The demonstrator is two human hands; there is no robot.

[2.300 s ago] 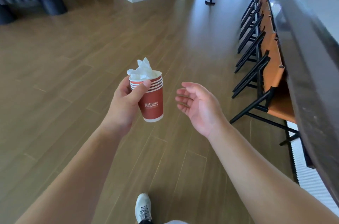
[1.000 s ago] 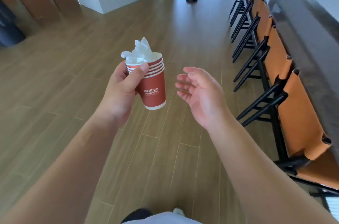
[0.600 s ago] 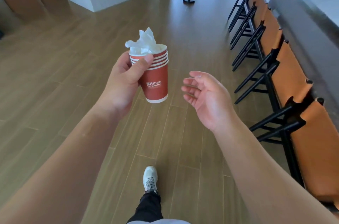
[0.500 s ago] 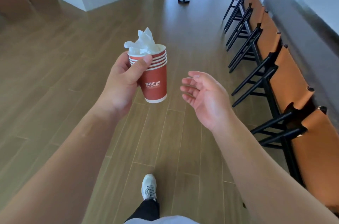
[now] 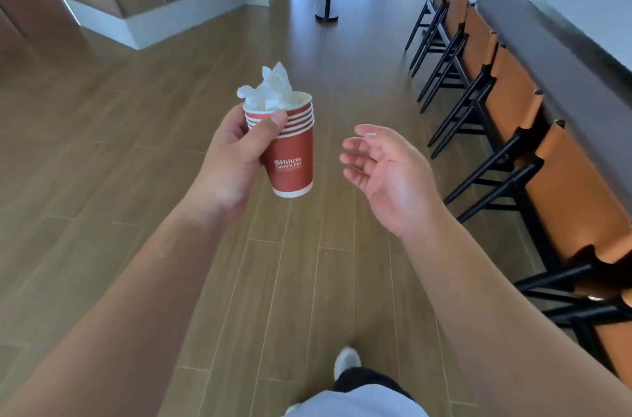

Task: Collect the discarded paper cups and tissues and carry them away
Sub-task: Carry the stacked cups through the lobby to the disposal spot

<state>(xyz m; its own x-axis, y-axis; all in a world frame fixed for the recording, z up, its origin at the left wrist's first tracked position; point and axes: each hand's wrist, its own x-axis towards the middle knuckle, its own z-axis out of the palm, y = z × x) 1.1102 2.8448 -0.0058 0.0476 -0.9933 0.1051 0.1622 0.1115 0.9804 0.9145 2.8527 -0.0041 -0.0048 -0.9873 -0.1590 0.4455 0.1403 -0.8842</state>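
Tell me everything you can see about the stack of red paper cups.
The stack of red paper cups is several cups nested together, their white rims layered at the top and a white band at the base. White hotel lettering is printed on the outer cup. Crumpled white tissues stick out of the top cup. The left hand grips the stack near the rims, thumb across the front, holding it roughly upright, slightly tilted, above the wooden floor. The right hand is open beside it, not touching.

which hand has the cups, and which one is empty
The left hand grips the nested stack of red paper cups, tissue stuffed in the top one. The right hand is open and empty beside it.
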